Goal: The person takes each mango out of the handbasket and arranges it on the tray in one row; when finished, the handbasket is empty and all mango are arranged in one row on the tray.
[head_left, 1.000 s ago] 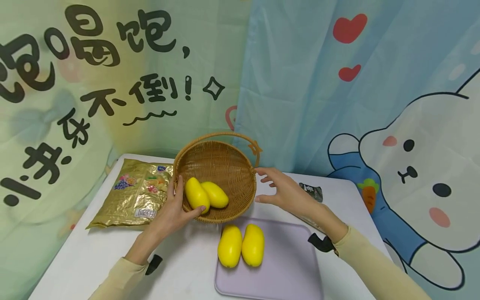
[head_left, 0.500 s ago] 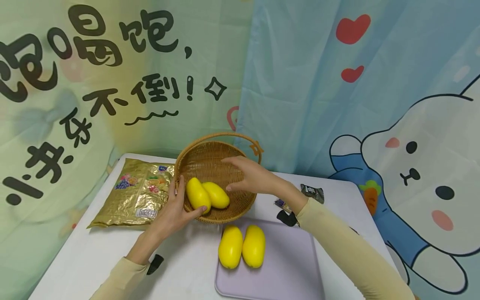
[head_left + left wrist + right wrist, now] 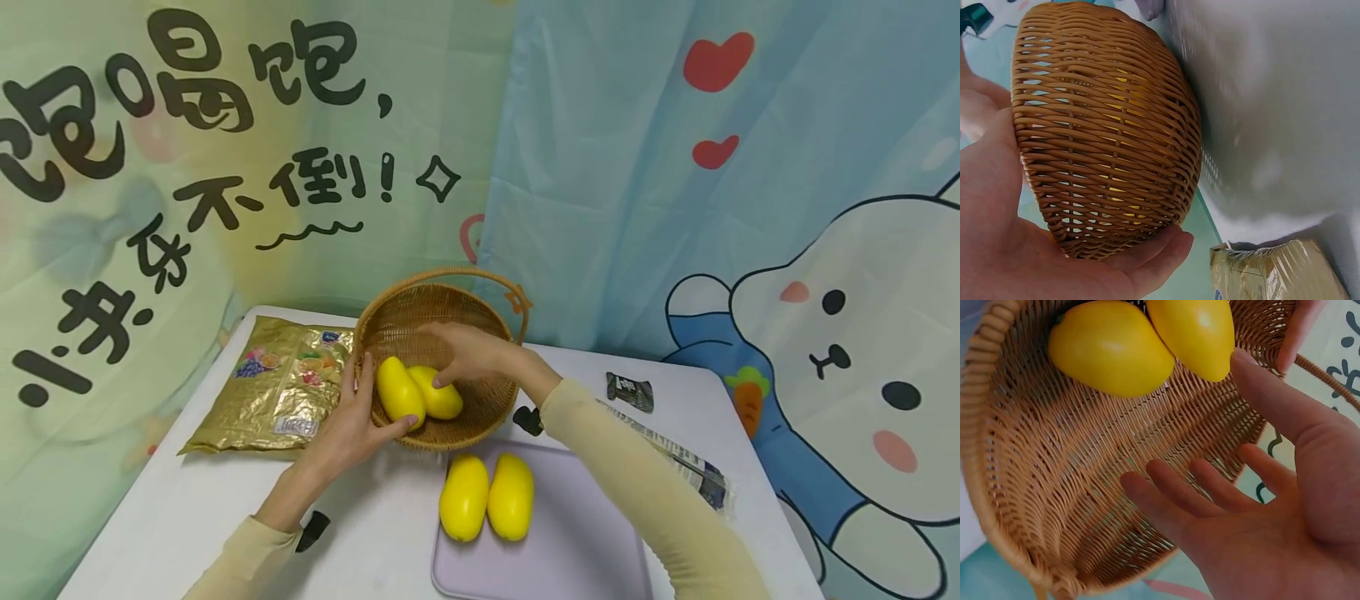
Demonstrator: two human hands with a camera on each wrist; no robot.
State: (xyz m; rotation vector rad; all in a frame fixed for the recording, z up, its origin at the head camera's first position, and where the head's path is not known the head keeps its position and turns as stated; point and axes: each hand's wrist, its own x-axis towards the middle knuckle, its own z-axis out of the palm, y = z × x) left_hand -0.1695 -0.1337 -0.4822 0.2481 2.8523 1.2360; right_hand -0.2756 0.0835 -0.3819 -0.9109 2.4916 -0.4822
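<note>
A wicker basket [image 3: 480,400] tilts toward the head camera with two yellow mangoes [image 3: 397,390] [image 3: 1110,347] inside. My left hand [image 3: 347,433] grips its left rim, thumb over the front edge near one mango; in the left wrist view the fingers of that hand [image 3: 1041,250] lie along the woven outside [image 3: 1110,137]. Inside the basket mouth is my right hand [image 3: 480,354], fingers spread and holding nothing; the right wrist view shows this hand [image 3: 1260,519] with its thumb tip close to a mango [image 3: 1200,334]. Whether they touch cannot be told.
Two more yellow mangoes [image 3: 463,498] lie side by side on a purple tray [image 3: 570,533] in front of the basket. A gold bag [image 3: 262,392] lies at the left. To the right are a small dark packet [image 3: 630,392] and a long clear wrapper [image 3: 705,475], partly behind the right sleeve.
My right hand has moved left from beyond the basket's right rim into its mouth, over the mangoes. My left hand keeps its hold on the rim.
</note>
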